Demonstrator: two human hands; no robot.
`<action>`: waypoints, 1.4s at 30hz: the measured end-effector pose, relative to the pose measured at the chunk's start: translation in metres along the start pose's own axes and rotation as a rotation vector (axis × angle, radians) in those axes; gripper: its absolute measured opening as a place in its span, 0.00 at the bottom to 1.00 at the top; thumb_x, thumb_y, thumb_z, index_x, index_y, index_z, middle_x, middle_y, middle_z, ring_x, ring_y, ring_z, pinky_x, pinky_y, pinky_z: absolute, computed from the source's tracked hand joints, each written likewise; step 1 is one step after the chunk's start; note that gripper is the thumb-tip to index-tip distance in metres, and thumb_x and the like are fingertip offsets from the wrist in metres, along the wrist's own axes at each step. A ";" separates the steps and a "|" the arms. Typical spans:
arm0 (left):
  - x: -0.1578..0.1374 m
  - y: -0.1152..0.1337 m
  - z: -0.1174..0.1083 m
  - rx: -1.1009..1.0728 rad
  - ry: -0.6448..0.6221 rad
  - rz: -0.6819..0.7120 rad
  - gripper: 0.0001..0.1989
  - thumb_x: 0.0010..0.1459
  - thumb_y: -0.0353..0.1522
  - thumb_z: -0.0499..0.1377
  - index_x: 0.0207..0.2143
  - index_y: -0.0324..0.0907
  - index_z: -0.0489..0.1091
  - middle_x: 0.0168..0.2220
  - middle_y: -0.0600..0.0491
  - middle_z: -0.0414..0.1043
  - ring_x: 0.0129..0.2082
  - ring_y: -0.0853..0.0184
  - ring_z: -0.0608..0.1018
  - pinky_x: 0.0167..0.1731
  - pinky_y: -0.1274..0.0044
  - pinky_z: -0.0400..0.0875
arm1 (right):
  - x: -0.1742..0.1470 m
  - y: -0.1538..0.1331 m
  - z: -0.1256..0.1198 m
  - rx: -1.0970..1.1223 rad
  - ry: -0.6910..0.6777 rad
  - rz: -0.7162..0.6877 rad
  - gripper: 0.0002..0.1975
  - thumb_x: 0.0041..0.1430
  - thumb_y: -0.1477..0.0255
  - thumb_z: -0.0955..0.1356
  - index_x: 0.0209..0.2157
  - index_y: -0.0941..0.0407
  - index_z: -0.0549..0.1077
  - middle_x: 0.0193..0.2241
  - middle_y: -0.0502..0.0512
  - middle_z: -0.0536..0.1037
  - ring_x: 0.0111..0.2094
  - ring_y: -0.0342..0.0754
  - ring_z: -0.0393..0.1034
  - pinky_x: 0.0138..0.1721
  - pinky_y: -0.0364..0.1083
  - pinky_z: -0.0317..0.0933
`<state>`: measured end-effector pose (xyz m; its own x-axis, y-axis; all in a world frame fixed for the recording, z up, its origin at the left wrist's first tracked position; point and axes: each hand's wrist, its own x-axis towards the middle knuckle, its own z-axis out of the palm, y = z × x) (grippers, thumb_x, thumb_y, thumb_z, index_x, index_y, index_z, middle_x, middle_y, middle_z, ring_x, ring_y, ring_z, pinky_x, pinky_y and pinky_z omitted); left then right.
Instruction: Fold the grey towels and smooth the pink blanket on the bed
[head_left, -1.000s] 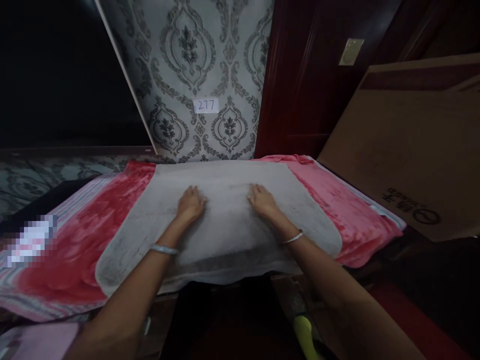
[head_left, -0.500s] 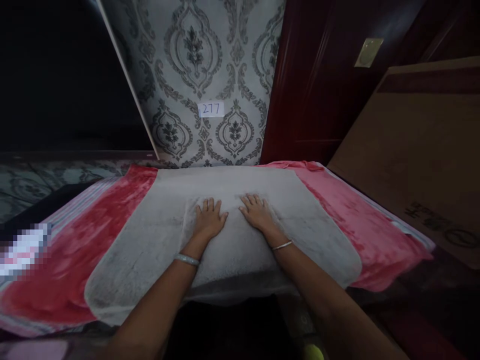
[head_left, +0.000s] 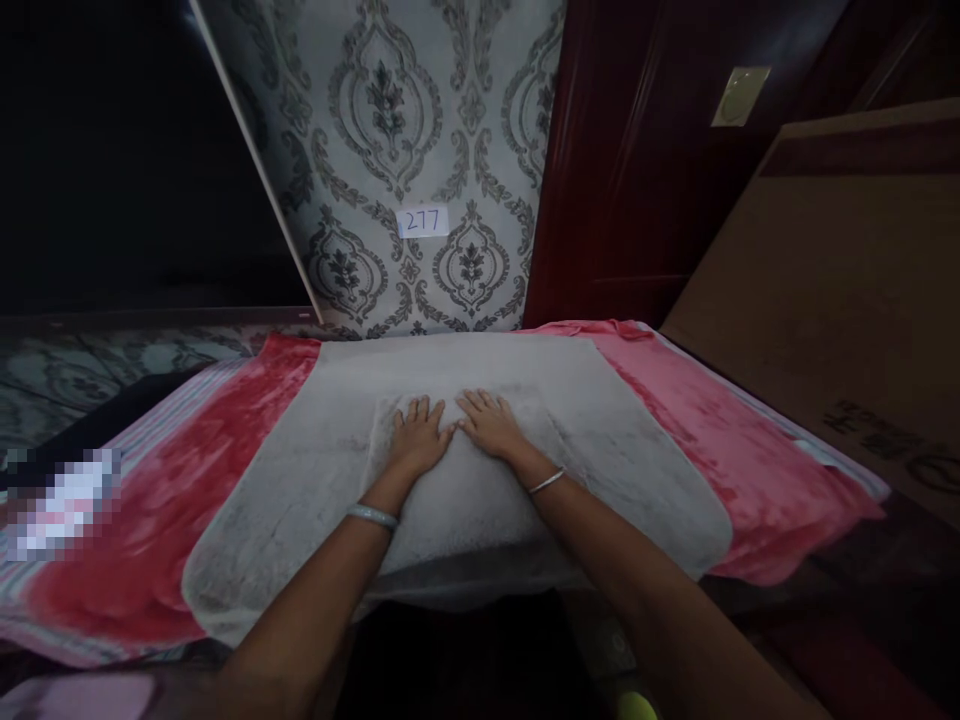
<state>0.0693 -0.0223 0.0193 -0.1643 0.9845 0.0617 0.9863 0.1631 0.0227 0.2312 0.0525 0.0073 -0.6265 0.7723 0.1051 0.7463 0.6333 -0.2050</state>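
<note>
A light grey plush mat (head_left: pixel 300 500) with rounded corners lies spread in front of me, its near edge hanging down. My left hand (head_left: pixel 418 437) rests flat on it with the fingers spread, a pale bangle at the wrist. Close beside it, my right hand (head_left: pixel 491 425) also lies palm down with fingers extended, a thin silver bangle on that wrist. The thumbs nearly meet. Beneath both hands a rectangular patch of the mat looks raised; whether it is a folded layer or something underneath, I cannot tell.
Red and pink plush cloth (head_left: pixel 157 520) extends under the mat to both sides. A large cardboard box (head_left: pixel 840 290) leans at the right, before a dark red door (head_left: pixel 622 150). A black screen (head_left: pixel 135 160) stands at the left. A paper label (head_left: pixel 424 221) reading 277 is on the patterned wall.
My right hand has slid left across the mat, closer to my left hand. The left hand has stayed in about the same place.
</note>
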 end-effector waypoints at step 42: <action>-0.112 -0.004 -0.003 -0.004 -0.017 0.099 0.37 0.68 0.50 0.45 0.71 0.38 0.53 0.73 0.38 0.47 0.73 0.51 0.50 0.69 0.54 0.44 | -0.127 -0.006 -0.008 -0.023 0.021 0.160 0.29 0.74 0.59 0.54 0.70 0.55 0.58 0.72 0.59 0.55 0.72 0.57 0.45 0.69 0.60 0.42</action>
<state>0.0833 -0.1336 0.0154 -0.0659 0.9967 0.0465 0.9977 0.0650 0.0217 0.3078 -0.0492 0.0034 -0.4950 0.8639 0.0930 0.8410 0.5032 -0.1988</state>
